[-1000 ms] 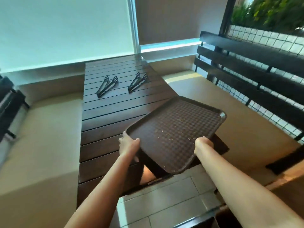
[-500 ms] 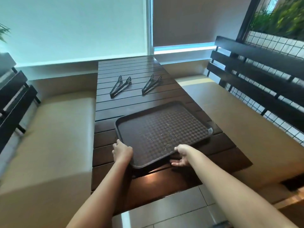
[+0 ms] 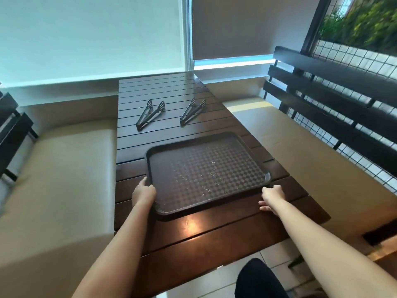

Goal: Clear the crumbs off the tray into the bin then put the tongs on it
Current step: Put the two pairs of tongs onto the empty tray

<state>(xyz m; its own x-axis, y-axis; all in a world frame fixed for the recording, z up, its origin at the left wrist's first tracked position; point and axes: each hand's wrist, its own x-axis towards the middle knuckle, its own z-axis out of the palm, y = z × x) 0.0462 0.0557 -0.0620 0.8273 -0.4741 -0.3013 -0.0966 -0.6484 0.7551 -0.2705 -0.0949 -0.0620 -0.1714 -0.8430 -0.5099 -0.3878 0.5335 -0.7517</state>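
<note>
Dark brown and checker-patterned, the tray (image 3: pixel 206 173) is lying flat on the slatted wooden table (image 3: pixel 163 93) in the lower middle of the frame, where a second ago it was being held tilted off the table's right edge and half a second ago it was just landing. Pale crumbs (image 3: pixel 202 171) are still speckling its centre and right half. Its long axis is running left to right across the frame, skewed a little so the right end is sitting slightly lower than the far left corner. The left hand (image 3: pixel 143 193) is gripping the tray's near left corner, fingers curled over the rim. The right hand (image 3: pixel 271 198) is now off the tray, lying just beside its near right corner with fingers spread loosely on the table and holding nothing; half a second ago it was under the near edge. Two pairs of black tongs (image 3: pixel 150 115) (image 3: pixel 192 111) are lying in the upper middle of the frame, well apart from the tray, side by side, their hinged ends pointing toward the lower left and their tips toward the upper right. Beige bench cushions (image 3: pixel 64 168) are flanking the table at left and right.
</note>
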